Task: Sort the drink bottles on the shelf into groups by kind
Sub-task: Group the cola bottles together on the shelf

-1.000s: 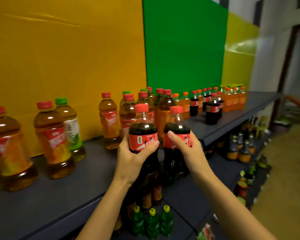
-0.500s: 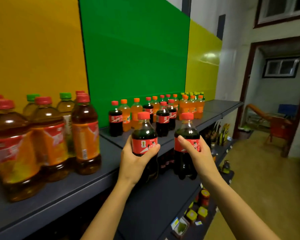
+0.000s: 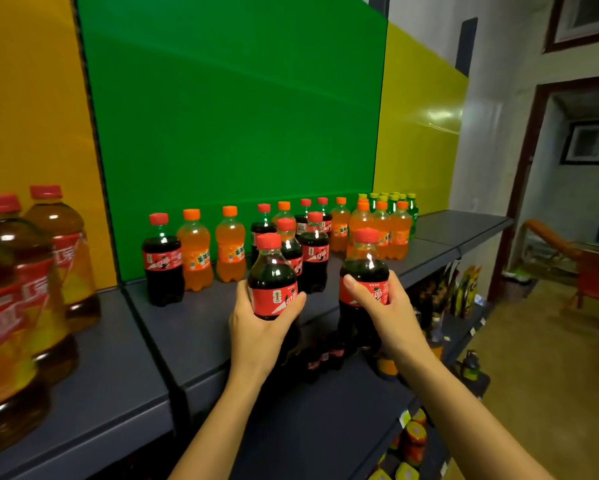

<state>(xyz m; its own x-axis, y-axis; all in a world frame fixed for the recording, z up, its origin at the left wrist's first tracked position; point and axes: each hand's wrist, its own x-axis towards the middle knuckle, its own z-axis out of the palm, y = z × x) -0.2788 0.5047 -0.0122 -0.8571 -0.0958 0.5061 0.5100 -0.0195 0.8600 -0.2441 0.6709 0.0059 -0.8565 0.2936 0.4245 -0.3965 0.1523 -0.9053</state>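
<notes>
Two upright bottles are held before the green panel (image 3: pixel 239 116): the left grip (image 3: pixel 256 327) wraps the left cola (image 3: pixel 273 275), and the right grip (image 3: pixel 388 317) wraps the right cola (image 3: pixel 364 271). Both are off the shelf (image 3: pixel 194 327) edge. The cola group (image 3: pixel 314 252) stands ahead under the panel, between both grips, likely nearer the left.

Left hand (image 3: pixel 256 327), right hand (image 3: pixel 391 317) carrying cola bottles (image 3: pixel 273 282) rightward along shelf (image 3: pixel 201 327), closing on small sodas (image 3: pixel 194 251) by green panel (image 3: pixel 239 116); tea bottles (image 3: pixel 10 306) sliding left.

dark grey shelf (image 3: pixel 201 327), cola bottles (image 3: pixel 163 261), orange soda bottles (image 3: pixel 194 251), tea bottles (image 3: pixel 10 306)
</notes>
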